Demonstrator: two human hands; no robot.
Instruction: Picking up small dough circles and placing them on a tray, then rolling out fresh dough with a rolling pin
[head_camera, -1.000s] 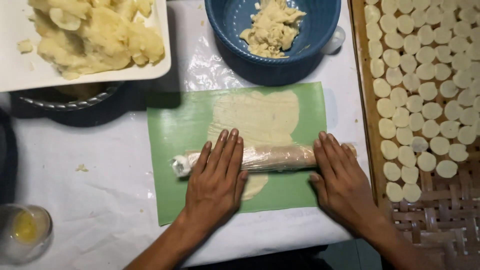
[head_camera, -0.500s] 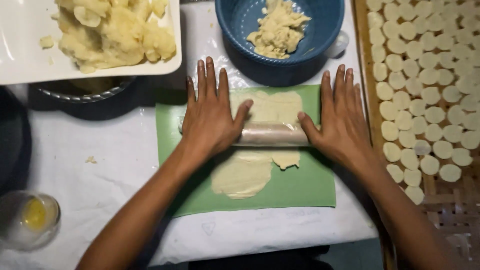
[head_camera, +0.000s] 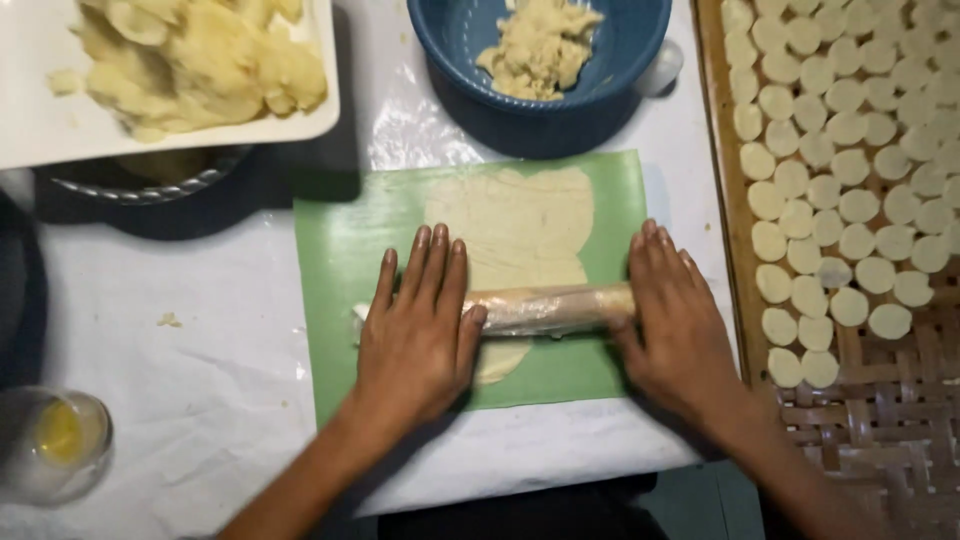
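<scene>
Head view, top L: white rectangular tray (head_camera: 40, 120) w/ a big heap of pale yellow mashed dough (head_camera: 200, 60), one crumb loose on the tray near its L edge; tray sits over a dark round pot w/ metal rim (head_camera: 150, 190). Top centre: blue round plastic bowl (head_camera: 460, 50) holding a smaller lump of the same pale dough (head_camera: 540, 45). R edge: woven bamboo tray (head_camera: 880, 440), upper part packed w/ rows of small pale round dough discs (head_camera: 830, 180), lower part bare weave. Bottom L: small clear glass (head_camera: 50, 445) w/ sth yellow inside, can't tell what. All on a white plastic sheet (head_camera: 180, 400) over the table. Centre: green rectangular mat (head_camera: 340, 250) w/ a thin flattened sheet of pale dough (head_camera: 520, 225) on it, reaching from the mat's far edge down past the roller. Cylindrical rolling pin wrapped in clear plastic film (head_camera: 550, 308) lies crosswise on the mat, on top of the dough sheet. Left hand (head_camera: 415, 335) flat, palm down on the pin's L end, fingers straight, close together w/ slight gaps, thumb out along the pin. Right hand (head_camera: 680, 330) flat, palm down on the pin's R end, fingers straight and close together, tips pointing away. Neither hand curls round the pin, both press from above.
</scene>
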